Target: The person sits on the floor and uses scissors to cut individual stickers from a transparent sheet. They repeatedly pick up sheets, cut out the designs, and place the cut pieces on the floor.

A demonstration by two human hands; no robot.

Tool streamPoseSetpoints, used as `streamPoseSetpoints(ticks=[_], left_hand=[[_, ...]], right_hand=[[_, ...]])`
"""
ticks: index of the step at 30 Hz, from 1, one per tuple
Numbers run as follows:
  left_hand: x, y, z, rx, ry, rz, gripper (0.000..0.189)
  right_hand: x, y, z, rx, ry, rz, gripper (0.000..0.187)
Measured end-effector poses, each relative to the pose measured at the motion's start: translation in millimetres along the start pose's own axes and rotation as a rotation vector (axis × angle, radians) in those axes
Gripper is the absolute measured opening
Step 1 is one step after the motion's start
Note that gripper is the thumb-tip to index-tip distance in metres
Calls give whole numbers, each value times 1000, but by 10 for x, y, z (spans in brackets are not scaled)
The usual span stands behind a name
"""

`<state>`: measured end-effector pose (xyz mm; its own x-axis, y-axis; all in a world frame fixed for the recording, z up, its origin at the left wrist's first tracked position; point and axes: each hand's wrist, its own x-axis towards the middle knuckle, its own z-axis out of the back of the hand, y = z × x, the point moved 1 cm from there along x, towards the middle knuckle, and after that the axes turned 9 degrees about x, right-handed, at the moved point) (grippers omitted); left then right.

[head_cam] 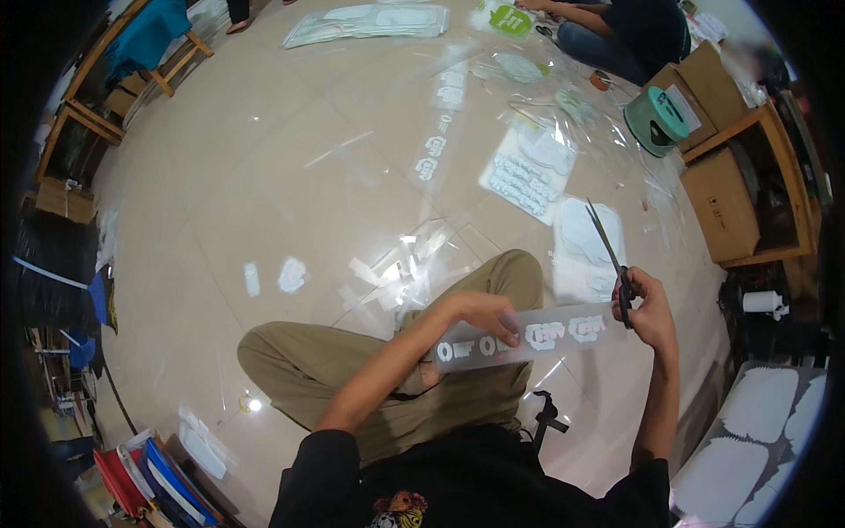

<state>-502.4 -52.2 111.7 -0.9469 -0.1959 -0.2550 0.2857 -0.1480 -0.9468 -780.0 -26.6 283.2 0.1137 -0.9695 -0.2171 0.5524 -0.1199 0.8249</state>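
Note:
Across my lap lies a clear plastic strip (488, 362) printed with white letters and ring shapes. My left hand (490, 315) grips it near its middle, thumb and fingers over the upper edge. Black-handled scissors (604, 234) are in my right hand (648, 309), at the strip's right end, their blades pointing up and away from me. Whether my right fingers also touch the strip is hard to tell. Another printed strip (432, 148) lies on the floor farther off. Clear plastic offcuts (403, 264) are scattered just beyond my knees.
Sticker sheets (528, 175) lie ahead to the right, near a green plastic stool (655, 121) and a cardboard box (719, 204). Another person (614, 33) sits at the far right. Two small cut pieces lie on the left floor, including a white cutout (292, 274). A black strapped object (548, 419) lies beside me.

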Motion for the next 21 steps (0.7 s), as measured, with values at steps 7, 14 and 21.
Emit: streamPoseSetpoints(ticks=[7,14,21], left_hand=[[-346,204,-204,-46,-52,136,32],[-599,421,-366,-389,-92,263,39],[-468,478,-356,-365,-51,264,42]], right_hand=[[167,-474,-148,-49,-100,171,22],[-1416,-1181,-1084,485,-8,-538,44],[-2162,-1076,-1797,792,271,-667,57]])
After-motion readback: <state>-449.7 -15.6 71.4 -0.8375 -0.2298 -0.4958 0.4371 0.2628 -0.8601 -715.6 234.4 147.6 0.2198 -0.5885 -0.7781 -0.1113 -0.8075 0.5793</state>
